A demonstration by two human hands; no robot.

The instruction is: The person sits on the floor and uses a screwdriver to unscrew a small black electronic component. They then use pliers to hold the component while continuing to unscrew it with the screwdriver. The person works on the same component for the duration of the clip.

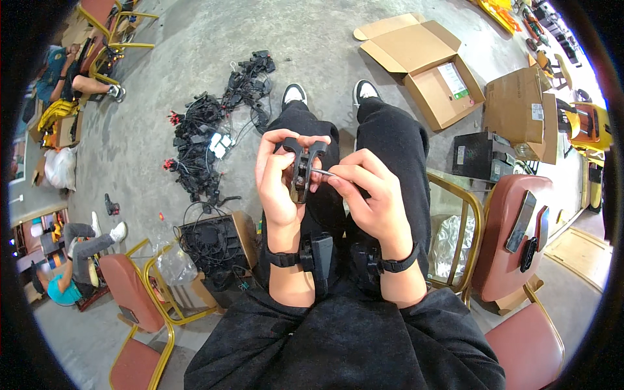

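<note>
— Both hands busy over the lap: left hand [276,179] wrapped round a black forked clamp [301,168], right hand [367,192] pinching a thin metal tool [323,172] into it.

— Looks light, rigid plastic. Probably best gripped by the body, not those prongs.

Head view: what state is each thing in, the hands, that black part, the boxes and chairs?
Left hand: closed around the black forked part, held over the lap.
Right hand: pinching a thin metal tool, tip at the part.
Black forked part: upright, prongs up.
Thin metal tool: level, touching the part.
Cardboard box: open, flaps spread.
Red chair: unoccupied, dark flat devices on its seat.
Cable pile: tangled on the floor.
</note>
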